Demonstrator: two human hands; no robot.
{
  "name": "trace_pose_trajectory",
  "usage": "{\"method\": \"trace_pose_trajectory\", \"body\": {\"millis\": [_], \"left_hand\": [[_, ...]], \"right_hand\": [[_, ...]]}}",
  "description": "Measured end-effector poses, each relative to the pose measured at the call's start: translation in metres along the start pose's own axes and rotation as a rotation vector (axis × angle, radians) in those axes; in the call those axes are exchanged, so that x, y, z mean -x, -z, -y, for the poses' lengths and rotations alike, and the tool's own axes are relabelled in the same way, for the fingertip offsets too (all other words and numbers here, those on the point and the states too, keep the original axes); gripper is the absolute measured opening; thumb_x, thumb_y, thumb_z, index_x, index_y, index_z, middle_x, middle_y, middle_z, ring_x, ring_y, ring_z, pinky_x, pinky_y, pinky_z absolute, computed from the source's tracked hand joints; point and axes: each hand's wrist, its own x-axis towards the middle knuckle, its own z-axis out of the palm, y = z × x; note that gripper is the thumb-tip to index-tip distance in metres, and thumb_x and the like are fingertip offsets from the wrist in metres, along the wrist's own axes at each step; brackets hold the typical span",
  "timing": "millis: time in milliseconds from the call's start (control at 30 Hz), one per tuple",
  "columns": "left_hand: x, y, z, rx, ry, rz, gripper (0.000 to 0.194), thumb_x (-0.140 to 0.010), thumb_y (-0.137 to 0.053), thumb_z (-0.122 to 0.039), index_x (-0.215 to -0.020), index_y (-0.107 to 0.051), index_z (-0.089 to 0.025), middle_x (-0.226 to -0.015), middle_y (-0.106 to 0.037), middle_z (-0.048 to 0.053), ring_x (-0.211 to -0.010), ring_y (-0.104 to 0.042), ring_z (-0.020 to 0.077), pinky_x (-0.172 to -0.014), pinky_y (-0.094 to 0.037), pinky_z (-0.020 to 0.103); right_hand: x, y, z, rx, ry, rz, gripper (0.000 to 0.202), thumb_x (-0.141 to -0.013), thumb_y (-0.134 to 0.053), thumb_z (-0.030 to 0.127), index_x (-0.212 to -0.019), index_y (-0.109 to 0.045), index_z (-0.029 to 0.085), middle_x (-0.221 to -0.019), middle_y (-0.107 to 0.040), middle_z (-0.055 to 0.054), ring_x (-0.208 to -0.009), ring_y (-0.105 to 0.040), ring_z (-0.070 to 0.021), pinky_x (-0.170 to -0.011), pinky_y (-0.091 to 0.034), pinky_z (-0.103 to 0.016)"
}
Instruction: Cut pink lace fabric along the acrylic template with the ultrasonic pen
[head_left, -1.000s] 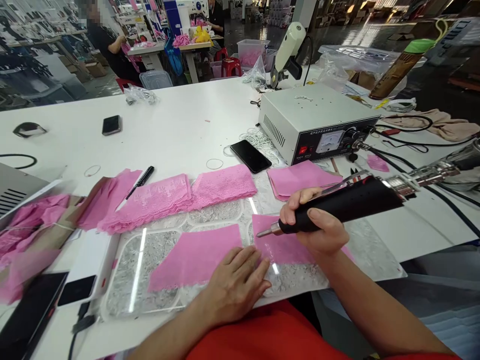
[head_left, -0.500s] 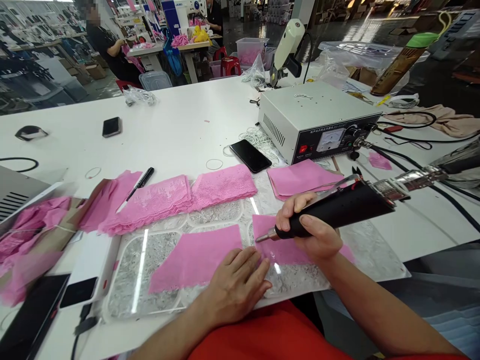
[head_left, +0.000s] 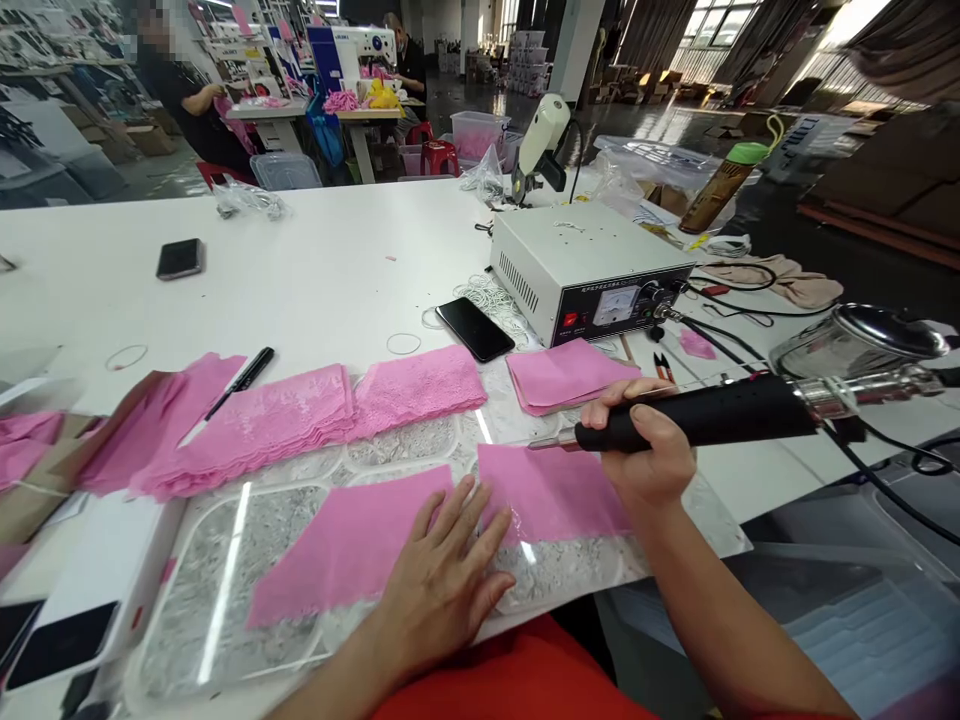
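Note:
In my right hand is a black handheld welding tool with a metal tip, its cable running off to the right. The tip points left, over the upper edge of a pink fabric piece. My left hand lies flat with fingers spread, its fingertips between that piece and another pink fabric piece on the left. Both pieces lie on a grey marbled mat. Behind them are stacks of pink lace panels and a stack of plain pink pieces.
A grey control box with a dial stands at the back right. In front of it lie a black phone and a tangle of white elastic cord. A pen rests on fabric at left. Co-workers sit at machines beyond the table.
The tool has tilted closer to level, and its tip has moved up from near my left fingers to the fabric's upper edge. My left fingers have spread. The camera view has shifted.

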Motion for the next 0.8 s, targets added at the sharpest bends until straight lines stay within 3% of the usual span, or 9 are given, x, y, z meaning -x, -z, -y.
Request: {"method": "trace_pose_trajectory", "body": {"millis": [233, 800], "left_hand": [[0.001, 0.000, 0.001, -0.007, 0.004, 0.026, 0.040, -0.096, -0.049, -0.033, -0.133, -0.054, -0.018, -0.141, -0.052, 0.009, -0.138, -0.037, 0.0289, -0.110, -0.032, 0.045], [-0.001, 0.002, 0.000, 0.009, 0.007, 0.029, 0.039, -0.096, -0.049, -0.031, -0.132, -0.054, -0.018, -0.138, -0.055, 0.009, -0.136, -0.040, 0.0290, -0.110, -0.033, 0.047]], "right_hand": [[0.004, -0.005, -0.009, -0.005, 0.008, 0.047, 0.008, -0.069, -0.059, 0.022, -0.077, -0.057, 0.021, -0.071, -0.057, 0.002, -0.051, -0.057, -0.0108, -0.053, -0.049, -0.029], [0.004, -0.008, -0.014, -0.032, 0.006, 0.087, 0.009, -0.069, -0.059, 0.022, -0.078, -0.058, 0.021, -0.074, -0.056, 0.002, -0.052, -0.057, -0.0102, -0.054, -0.048, -0.029]]}}
